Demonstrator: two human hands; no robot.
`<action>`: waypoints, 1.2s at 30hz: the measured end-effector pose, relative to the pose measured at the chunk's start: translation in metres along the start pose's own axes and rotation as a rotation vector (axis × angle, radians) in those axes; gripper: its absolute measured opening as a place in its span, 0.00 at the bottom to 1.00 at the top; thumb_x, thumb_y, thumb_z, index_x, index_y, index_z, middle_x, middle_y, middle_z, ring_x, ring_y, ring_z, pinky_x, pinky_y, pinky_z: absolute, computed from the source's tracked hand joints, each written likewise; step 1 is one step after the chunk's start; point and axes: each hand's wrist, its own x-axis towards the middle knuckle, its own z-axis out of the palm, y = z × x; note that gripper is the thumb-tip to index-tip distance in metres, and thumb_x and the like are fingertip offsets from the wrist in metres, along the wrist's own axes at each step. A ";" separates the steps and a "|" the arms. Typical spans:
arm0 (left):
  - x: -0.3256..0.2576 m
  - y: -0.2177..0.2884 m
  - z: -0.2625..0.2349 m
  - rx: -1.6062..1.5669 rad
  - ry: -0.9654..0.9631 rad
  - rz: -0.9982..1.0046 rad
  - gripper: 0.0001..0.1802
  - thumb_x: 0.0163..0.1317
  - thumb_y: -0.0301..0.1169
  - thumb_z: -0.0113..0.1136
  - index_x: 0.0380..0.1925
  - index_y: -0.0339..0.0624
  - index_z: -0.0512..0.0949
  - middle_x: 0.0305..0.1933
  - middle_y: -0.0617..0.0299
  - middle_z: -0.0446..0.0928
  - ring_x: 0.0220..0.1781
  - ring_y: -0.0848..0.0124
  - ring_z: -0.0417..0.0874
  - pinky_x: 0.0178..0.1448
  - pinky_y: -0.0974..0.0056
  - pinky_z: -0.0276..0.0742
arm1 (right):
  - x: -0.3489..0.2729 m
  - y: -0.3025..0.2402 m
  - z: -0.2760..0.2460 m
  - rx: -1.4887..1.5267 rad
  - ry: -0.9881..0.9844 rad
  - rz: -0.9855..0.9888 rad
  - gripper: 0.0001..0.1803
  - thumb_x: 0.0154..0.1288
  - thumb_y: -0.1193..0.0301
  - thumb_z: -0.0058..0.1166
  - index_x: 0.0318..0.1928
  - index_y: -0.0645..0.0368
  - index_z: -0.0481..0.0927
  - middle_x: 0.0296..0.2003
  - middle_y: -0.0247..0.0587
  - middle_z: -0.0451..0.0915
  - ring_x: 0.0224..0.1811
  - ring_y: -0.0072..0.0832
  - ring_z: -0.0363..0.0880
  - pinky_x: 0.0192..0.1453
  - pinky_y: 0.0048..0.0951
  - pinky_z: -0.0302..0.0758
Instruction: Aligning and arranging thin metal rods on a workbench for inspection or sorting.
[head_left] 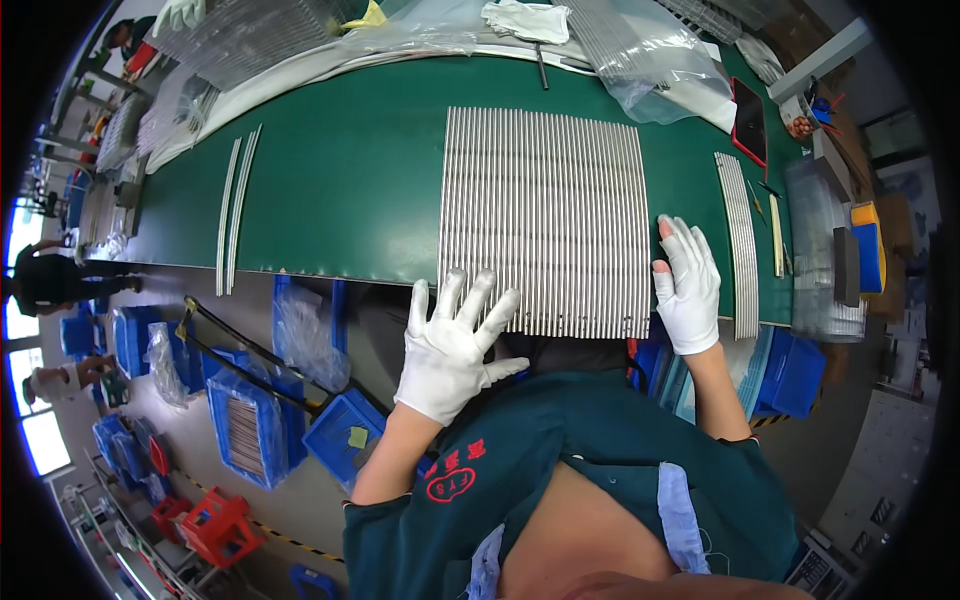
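Green work mat [340,170], on which two loose metal rods [236,205] are laid at far left. A narrow bundle of rods [740,245] is seen just right of the right fingertips. Blue plastic bins [250,420] are stacked below the left fingers; a red-cased phone [750,122] is set beyond.

Roughly forty metal rods [545,220] in the mat; two gloved hands [450,350].

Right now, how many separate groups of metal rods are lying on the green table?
3: the big rod sheet at centre between the left hand and right hand, a thin pair far left, a narrow bundle right. Bagged ones may hide more.
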 end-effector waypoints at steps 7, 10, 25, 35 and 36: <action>-0.004 -0.012 -0.005 0.033 -0.003 -0.012 0.42 0.44 0.56 0.71 0.62 0.62 0.71 0.64 0.55 0.71 0.66 0.47 0.68 0.68 0.29 0.56 | 0.010 -0.007 0.002 0.002 -0.069 0.008 0.23 0.74 0.62 0.41 0.62 0.61 0.72 0.60 0.50 0.75 0.64 0.48 0.71 0.72 0.49 0.62; -0.014 -0.023 -0.007 0.075 0.019 -0.059 0.42 0.44 0.55 0.71 0.63 0.62 0.70 0.66 0.53 0.69 0.67 0.47 0.67 0.67 0.29 0.56 | 0.010 -0.006 0.004 0.010 -0.058 0.013 0.23 0.74 0.62 0.40 0.61 0.62 0.73 0.60 0.51 0.75 0.64 0.48 0.71 0.71 0.49 0.62; -0.006 -0.003 0.002 -0.016 -0.011 0.018 0.43 0.44 0.58 0.69 0.62 0.56 0.71 0.63 0.58 0.72 0.65 0.54 0.70 0.68 0.32 0.57 | 0.012 -0.008 0.004 0.002 -0.053 0.011 0.21 0.73 0.63 0.42 0.59 0.62 0.75 0.59 0.50 0.76 0.63 0.48 0.72 0.71 0.49 0.63; -0.025 -0.020 -0.006 0.104 0.001 -0.116 0.37 0.49 0.58 0.66 0.61 0.68 0.72 0.65 0.59 0.70 0.68 0.52 0.66 0.69 0.31 0.52 | 0.010 -0.006 0.003 -0.008 -0.063 0.008 0.21 0.73 0.64 0.43 0.60 0.60 0.74 0.60 0.48 0.75 0.64 0.47 0.71 0.72 0.48 0.62; -0.030 -0.024 -0.004 0.122 0.008 -0.146 0.39 0.48 0.58 0.67 0.62 0.66 0.71 0.66 0.55 0.68 0.68 0.51 0.66 0.70 0.31 0.51 | 0.010 -0.006 0.003 -0.010 -0.062 0.006 0.21 0.73 0.64 0.43 0.60 0.60 0.74 0.60 0.48 0.75 0.64 0.47 0.71 0.72 0.48 0.62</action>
